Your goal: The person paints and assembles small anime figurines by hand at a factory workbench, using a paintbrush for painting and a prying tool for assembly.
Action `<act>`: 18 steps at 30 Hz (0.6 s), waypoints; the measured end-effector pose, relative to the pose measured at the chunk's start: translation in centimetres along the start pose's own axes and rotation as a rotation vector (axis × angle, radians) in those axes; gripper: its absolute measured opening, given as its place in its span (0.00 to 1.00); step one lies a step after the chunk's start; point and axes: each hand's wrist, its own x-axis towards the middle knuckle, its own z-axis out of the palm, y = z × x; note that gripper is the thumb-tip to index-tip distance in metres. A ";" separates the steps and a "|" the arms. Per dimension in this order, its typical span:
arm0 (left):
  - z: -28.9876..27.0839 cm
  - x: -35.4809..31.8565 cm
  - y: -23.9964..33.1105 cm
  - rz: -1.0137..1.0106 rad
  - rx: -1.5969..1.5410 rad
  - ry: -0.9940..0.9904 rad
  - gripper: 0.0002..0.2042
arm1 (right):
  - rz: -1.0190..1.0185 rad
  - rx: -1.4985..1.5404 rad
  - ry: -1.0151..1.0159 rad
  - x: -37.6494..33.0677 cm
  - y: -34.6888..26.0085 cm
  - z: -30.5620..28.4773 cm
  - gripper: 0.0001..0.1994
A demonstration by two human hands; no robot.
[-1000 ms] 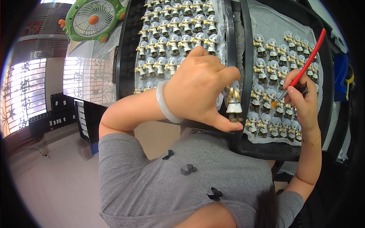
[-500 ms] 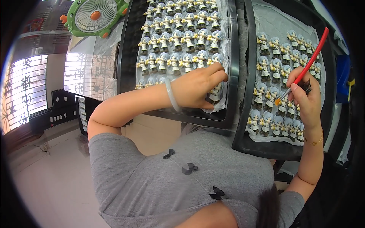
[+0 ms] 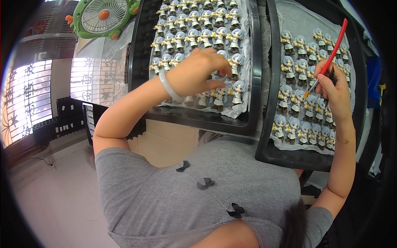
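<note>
My left hand (image 3: 202,73) hovers over the lower rows of small figurines (image 3: 237,93) in the left tray (image 3: 198,120). Its thumb and forefinger are apart with nothing seen between them. The figurines have pale blue-grey hair, white outfits and dark legs. Over the right tray (image 3: 297,158), my right hand (image 3: 337,89) is closed around a paintbrush (image 3: 333,54) with a red handle and an orange-brown tip. That tip points down among the figurines there. Something small and dark also shows by the right fingers, and I cannot make out what it is.
Both black trays have raised rims and crumpled white paper lining (image 3: 291,16). A green animal-shaped fan (image 3: 103,15) stands at the far left. Black racks (image 3: 62,118) are farther left, and a blue object (image 3: 373,80) lies beyond the right tray.
My left hand has moved left and away from me, off the tray's near right corner, uncovering figurines there. The right hand with the paintbrush has shifted slightly away from me.
</note>
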 end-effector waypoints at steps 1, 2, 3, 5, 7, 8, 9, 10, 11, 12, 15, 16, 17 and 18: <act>-0.4 -0.2 0.2 -0.051 0.075 -0.019 0.12 | -0.002 -0.004 -0.006 -0.1 -0.2 0.2 0.04; -0.1 -0.4 0.3 -0.055 0.074 -0.019 0.12 | -0.003 -0.008 -0.011 -0.2 -0.3 0.3 0.04; 0.3 -0.7 0.6 -0.083 0.115 -0.071 0.12 | -0.022 -0.002 -0.019 -0.3 -0.2 0.4 0.04; 1.5 -1.0 0.9 -0.115 0.152 -0.135 0.15 | -0.013 0.000 -0.032 -0.3 -0.4 0.4 0.04; 2.7 -1.2 0.7 -0.075 0.196 -0.077 0.16 | 0.002 0.000 -0.039 -0.3 -0.5 0.5 0.04; 2.9 -1.3 0.7 -0.034 0.241 -0.019 0.18 | -0.001 0.009 -0.035 -0.3 -0.6 0.6 0.04; 2.9 -1.2 0.7 -0.033 0.240 -0.019 0.18 | -0.002 0.018 -0.031 -0.3 -0.6 0.6 0.04; 2.9 -1.2 0.6 -0.036 0.227 -0.035 0.18 | -0.001 0.018 -0.030 -0.3 -0.7 0.7 0.04; 2.8 -1.2 0.5 -0.038 0.215 -0.051 0.18 | -0.009 0.016 -0.028 -0.4 -0.8 0.7 0.04; 2.7 -1.3 0.5 -0.037 0.215 -0.053 0.18 | -0.015 0.015 -0.024 -0.4 -0.9 0.7 0.04; 2.4 -1.4 0.4 -0.096 0.161 -0.105 0.18 | -0.016 -0.001 -0.034 -0.6 -1.0 0.7 0.04; 2.5 -1.4 0.4 -0.085 0.143 -0.102 0.18 | -0.016 0.000 -0.033 -0.8 -1.0 0.7 0.04; 2.5 -1.5 0.3 -0.074 0.125 -0.099 0.18 | -0.020 -0.001 -0.034 -0.9 -1.1 0.7 0.04; 2.5 -1.5 0.2 -0.076 0.121 -0.101 0.18 | -0.020 -0.004 -0.039 -0.8 -1.1 0.7 0.04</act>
